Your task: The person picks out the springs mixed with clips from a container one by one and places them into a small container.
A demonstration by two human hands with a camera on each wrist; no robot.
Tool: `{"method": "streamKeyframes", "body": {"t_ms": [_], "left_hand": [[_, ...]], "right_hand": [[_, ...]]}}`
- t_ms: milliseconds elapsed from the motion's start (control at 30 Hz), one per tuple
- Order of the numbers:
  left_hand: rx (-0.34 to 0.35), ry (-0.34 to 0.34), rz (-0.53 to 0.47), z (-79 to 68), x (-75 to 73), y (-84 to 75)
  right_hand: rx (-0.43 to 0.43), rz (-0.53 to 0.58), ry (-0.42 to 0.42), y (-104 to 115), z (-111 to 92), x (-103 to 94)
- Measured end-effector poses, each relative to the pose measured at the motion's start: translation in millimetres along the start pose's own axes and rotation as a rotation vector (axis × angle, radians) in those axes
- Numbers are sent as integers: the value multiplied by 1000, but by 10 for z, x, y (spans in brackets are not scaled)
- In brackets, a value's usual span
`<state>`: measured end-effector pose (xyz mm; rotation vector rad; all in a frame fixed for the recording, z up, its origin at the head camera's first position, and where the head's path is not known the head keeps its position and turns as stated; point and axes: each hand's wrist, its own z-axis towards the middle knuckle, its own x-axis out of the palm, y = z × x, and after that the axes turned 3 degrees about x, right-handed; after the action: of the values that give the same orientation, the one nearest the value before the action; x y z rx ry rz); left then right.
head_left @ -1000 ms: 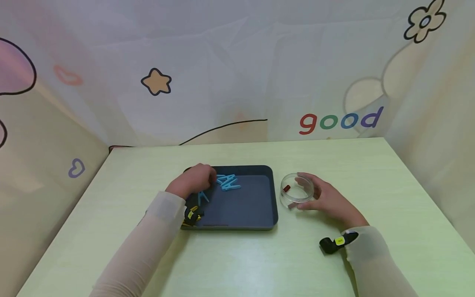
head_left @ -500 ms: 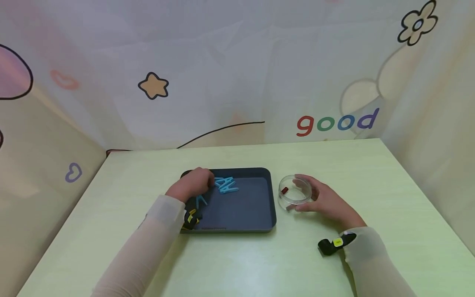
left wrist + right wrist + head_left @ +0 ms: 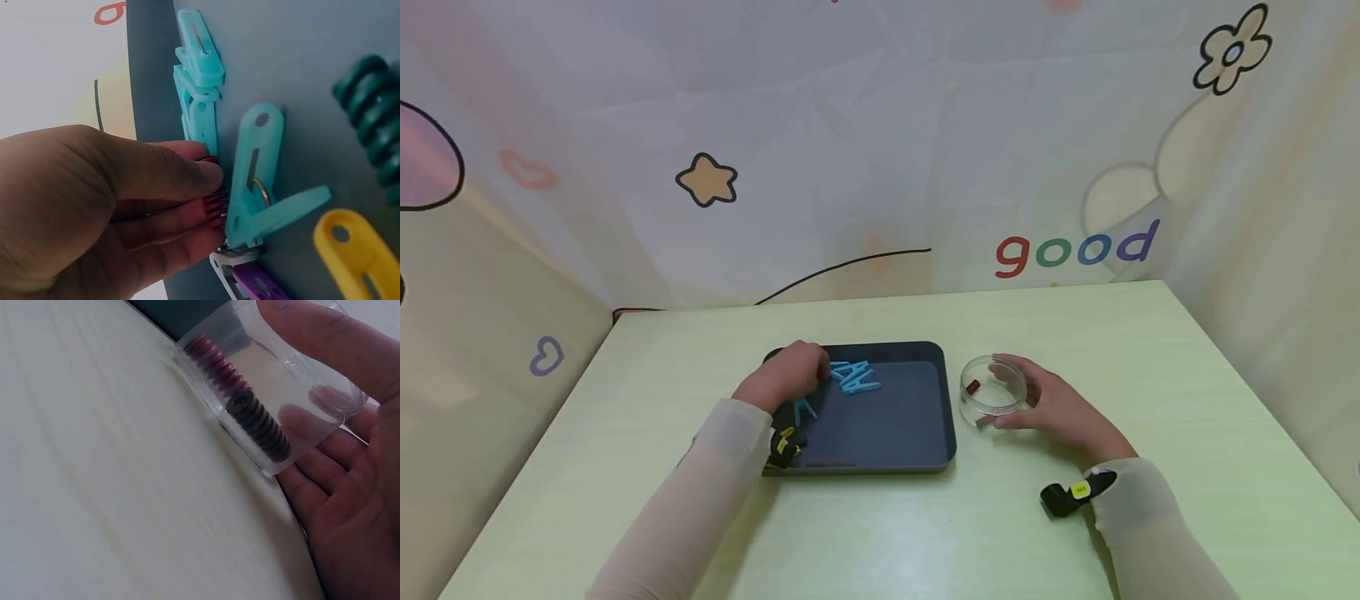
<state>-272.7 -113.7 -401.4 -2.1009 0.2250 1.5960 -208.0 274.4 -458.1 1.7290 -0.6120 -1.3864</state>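
Observation:
My left hand reaches into the left part of the dark tray. Between thumb and fingers it pinches a red coil spring, mostly covered by the fingertips. A light blue clothespin lies right beside those fingertips, and more blue clothespins lie farther right in the tray. My right hand grips a clear round plastic container just right of the tray, thumb on one side and fingers on the other. Inside it rest a red spring and a dark spring.
Near the left hand in the tray lie a dark green spring, a yellow clothespin and a purple piece by a metal part. The light wooden table ends at a printed cloth backdrop.
The head view has shifted slightly. Both hands keep nearly the same places, the left in the tray and the right on the container.

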Motion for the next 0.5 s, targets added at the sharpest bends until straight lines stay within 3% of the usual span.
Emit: {"method": "streamKeyframes", "body": {"t_ms": [500], "left_hand": [[0, -14, -4, -57, -118, -83]], "right_hand": [[12, -2, 6, 1, 6, 17]]}}
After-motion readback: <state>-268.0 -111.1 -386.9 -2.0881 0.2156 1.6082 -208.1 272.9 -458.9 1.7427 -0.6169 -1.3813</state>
